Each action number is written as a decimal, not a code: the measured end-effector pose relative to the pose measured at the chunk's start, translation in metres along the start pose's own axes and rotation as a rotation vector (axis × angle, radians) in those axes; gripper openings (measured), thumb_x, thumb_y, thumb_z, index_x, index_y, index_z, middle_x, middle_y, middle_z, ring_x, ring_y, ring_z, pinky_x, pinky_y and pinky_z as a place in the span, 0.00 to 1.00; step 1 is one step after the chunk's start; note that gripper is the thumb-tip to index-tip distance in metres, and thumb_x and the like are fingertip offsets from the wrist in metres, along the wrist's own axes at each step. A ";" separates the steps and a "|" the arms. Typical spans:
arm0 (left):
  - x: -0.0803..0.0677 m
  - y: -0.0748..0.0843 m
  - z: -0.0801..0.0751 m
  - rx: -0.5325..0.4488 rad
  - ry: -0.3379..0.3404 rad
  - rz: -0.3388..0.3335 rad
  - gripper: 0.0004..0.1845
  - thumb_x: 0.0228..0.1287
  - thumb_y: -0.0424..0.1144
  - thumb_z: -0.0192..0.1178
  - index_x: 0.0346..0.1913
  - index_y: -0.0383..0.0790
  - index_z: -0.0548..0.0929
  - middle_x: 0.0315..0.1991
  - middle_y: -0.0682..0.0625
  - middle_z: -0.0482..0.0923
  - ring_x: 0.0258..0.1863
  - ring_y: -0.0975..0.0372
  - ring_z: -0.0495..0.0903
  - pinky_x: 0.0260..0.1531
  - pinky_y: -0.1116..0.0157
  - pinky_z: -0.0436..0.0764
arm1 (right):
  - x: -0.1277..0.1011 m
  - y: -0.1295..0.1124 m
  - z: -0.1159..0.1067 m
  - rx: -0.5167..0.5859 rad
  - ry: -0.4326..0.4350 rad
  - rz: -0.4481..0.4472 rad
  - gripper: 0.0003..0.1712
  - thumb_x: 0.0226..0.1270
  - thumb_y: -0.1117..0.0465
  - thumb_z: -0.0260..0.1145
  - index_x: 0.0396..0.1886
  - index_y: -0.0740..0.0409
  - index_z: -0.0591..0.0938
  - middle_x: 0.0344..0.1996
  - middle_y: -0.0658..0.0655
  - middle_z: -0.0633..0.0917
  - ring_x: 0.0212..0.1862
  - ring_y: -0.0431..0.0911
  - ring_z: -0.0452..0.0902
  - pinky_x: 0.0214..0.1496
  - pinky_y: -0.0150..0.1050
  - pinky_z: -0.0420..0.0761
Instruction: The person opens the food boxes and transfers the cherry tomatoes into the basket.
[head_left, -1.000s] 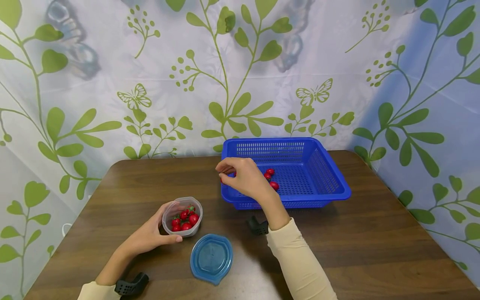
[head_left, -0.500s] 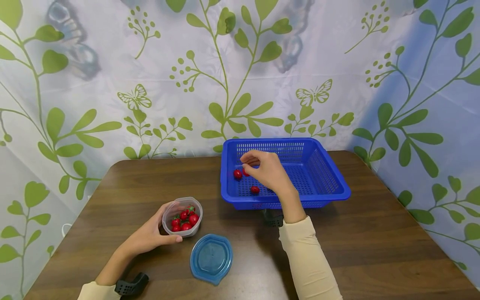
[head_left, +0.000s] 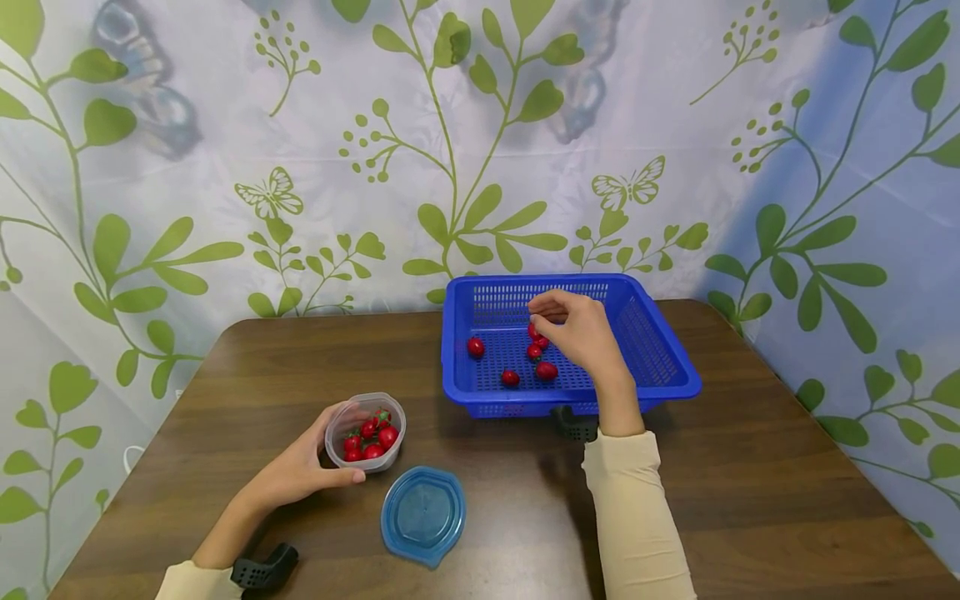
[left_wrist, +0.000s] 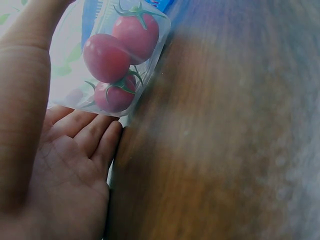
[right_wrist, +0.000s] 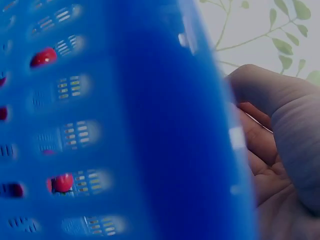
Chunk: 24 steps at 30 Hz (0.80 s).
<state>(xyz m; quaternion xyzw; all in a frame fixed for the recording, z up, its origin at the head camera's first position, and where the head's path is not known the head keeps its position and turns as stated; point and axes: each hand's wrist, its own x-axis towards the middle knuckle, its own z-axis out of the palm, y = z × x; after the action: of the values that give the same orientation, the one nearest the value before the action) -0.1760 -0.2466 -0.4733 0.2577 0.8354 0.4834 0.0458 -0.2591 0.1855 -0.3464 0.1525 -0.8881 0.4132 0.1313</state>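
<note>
My left hand [head_left: 303, 467] cups a small clear plastic container [head_left: 366, 398] on the table, thumb at its near side and fingers round the far left side. Several red cherry tomatoes lie in it, some with green stems; in the left wrist view, tomatoes [left_wrist: 106, 57] show through its wall. Over the blue basket [head_left: 678, 379], my right hand [head_left: 581, 333] pinches a cherry tomato [head_left: 533, 330] between thumb and fingers. That tomato is partly hidden by the thumb. Below, more tomatoes [head_left: 546, 371] rest on the basket floor. The basket wall hides the right fingertips in the right wrist view.
A blue lid [head_left: 423, 515] lies flat on the wooden table [head_left: 757, 475], in front of the container and to its right. Behind the table hangs a leaf-patterned cloth [head_left: 480, 150]. A black wrist strap [head_left: 264, 568] sits at the left wrist.
My right hand has moved rightward from the basket's left edge to over its middle, carrying the cherry tomato at its fingertips. The left hand and the container have stayed put.
</note>
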 end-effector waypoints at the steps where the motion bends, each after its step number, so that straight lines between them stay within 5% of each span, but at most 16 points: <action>1: 0.000 0.000 0.000 0.001 0.000 -0.002 0.49 0.58 0.40 0.77 0.78 0.47 0.59 0.72 0.45 0.72 0.72 0.59 0.68 0.65 0.82 0.58 | 0.000 0.001 -0.001 -0.002 0.003 0.001 0.11 0.71 0.63 0.70 0.50 0.57 0.86 0.46 0.58 0.90 0.49 0.52 0.87 0.55 0.51 0.84; 24: 0.000 0.000 0.000 -0.002 0.002 -0.001 0.48 0.58 0.40 0.77 0.77 0.46 0.59 0.72 0.45 0.72 0.71 0.66 0.68 0.65 0.83 0.57 | 0.004 -0.028 0.026 0.012 -0.082 -0.067 0.12 0.70 0.61 0.71 0.51 0.58 0.86 0.46 0.56 0.90 0.50 0.51 0.87 0.58 0.48 0.83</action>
<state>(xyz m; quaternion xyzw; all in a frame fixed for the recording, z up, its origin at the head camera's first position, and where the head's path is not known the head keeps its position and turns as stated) -0.1757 -0.2461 -0.4731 0.2569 0.8350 0.4845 0.0453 -0.2548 0.1481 -0.3418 0.1995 -0.8846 0.4075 0.1076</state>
